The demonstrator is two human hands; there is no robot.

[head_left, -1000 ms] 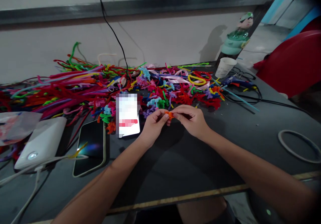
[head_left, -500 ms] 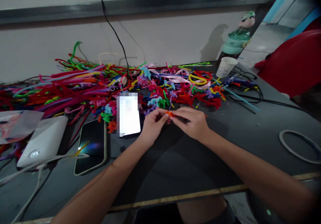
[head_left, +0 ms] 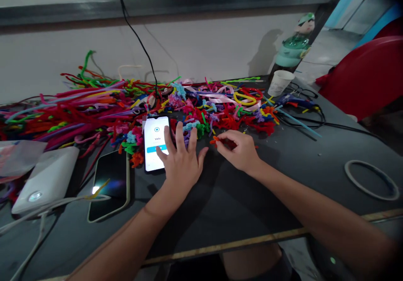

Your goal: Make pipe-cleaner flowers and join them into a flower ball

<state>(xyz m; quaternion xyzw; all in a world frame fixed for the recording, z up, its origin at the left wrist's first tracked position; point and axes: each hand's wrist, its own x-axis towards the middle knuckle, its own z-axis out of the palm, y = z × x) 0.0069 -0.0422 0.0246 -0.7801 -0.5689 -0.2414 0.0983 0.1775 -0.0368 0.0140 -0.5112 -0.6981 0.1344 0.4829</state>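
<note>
My left hand (head_left: 184, 161) is spread over the right edge of a lit smartphone (head_left: 151, 160), its fingers apart and nothing in its grip. A finger is over the blue button on the screen; whether it touches cannot be made out. My right hand (head_left: 239, 149) pinches a small orange pipe cleaner piece (head_left: 214, 140) between thumb and fingertips, just above the dark table. Part of the orange piece is hidden by the fingers. Behind both hands lies a heap of pipe cleaners (head_left: 103, 105) in many colours, some twisted into small shapes.
At left are a dark-screened phone (head_left: 110, 180), a white power bank (head_left: 47, 178) and white cables (head_left: 40, 230). A paper cup (head_left: 281, 83), a green bottle (head_left: 291, 52) and a blue glue gun (head_left: 297, 102) stand or lie at back right. A white ring (head_left: 371, 180) lies at right, near a red chair (head_left: 365, 75).
My left hand has let go of the orange piece, opened, and moved left over the lit phone. My right hand still pinches the piece. The view has shifted slightly.
</note>
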